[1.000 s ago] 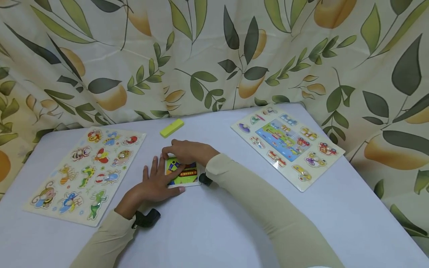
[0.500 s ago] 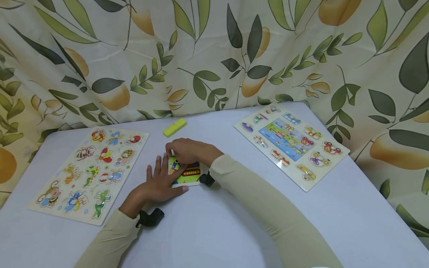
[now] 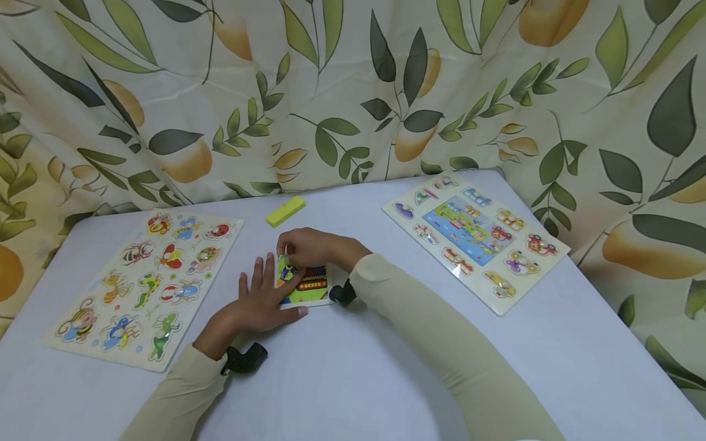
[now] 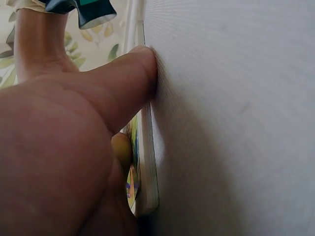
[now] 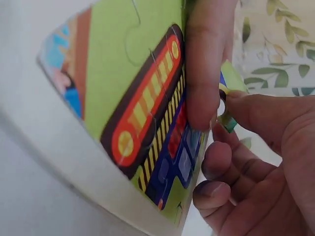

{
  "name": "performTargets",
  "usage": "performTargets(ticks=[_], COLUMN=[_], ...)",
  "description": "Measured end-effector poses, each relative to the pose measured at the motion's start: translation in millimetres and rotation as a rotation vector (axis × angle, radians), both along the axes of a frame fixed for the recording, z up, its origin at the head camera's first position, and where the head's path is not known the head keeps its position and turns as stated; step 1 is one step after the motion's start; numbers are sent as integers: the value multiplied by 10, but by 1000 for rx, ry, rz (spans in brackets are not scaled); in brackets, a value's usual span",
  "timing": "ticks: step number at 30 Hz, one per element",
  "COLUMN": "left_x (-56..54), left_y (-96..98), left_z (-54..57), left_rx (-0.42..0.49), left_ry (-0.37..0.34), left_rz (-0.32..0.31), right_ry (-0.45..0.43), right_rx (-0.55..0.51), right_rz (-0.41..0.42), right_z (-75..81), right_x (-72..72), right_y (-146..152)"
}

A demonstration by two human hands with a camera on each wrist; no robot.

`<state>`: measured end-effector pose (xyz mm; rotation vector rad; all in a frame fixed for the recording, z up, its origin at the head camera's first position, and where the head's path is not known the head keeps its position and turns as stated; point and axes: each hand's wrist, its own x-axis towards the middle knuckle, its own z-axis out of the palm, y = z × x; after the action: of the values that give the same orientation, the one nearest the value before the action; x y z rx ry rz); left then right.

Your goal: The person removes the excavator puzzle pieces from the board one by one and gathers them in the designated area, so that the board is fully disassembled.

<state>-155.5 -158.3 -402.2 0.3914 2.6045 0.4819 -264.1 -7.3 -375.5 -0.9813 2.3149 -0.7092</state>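
At the puzzle tray [image 5: 98,169] of fitted pieces [image 5: 150,108], the right hand [image 3: 313,248] pinches one multicoloured piece [image 5: 233,77], the left hand [image 3: 256,312] splayed.

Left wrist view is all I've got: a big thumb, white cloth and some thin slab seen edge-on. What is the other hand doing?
Observer: The right hand pinches a small puzzle piece between thumb and finger.
Visitor: And the slab, what's pictured on its face?
Observer: In the right wrist view, its face shows a printed vehicle track in black, orange-red and yellow.
Visitor: Is anything else lying nearby?
Observer: Yes, the head view shows a yellow-green block lying beyond the right hand, apart from it.
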Motion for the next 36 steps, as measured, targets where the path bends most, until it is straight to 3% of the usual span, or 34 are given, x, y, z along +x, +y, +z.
performTargets(ticks=[3, 10, 17, 30, 36], left_x=[8, 25, 32, 38, 72], left_y=[-1, 9, 26, -12, 16], left_z=[8, 25, 26, 58, 117], left_rx=[1, 12, 7, -89, -13], left_ry=[0, 36, 86, 83, 114], left_rz=[4, 7, -11, 0, -10], right_ry=[3, 61, 95, 15, -76], right_rx=[-30, -131, -95, -74, -56], right_rz=[10, -66, -130, -195, -227], right_z=[19, 83, 127, 119, 57], right_x=[2, -61, -144, -226, -217], right_y=[0, 115, 295, 636, 752])
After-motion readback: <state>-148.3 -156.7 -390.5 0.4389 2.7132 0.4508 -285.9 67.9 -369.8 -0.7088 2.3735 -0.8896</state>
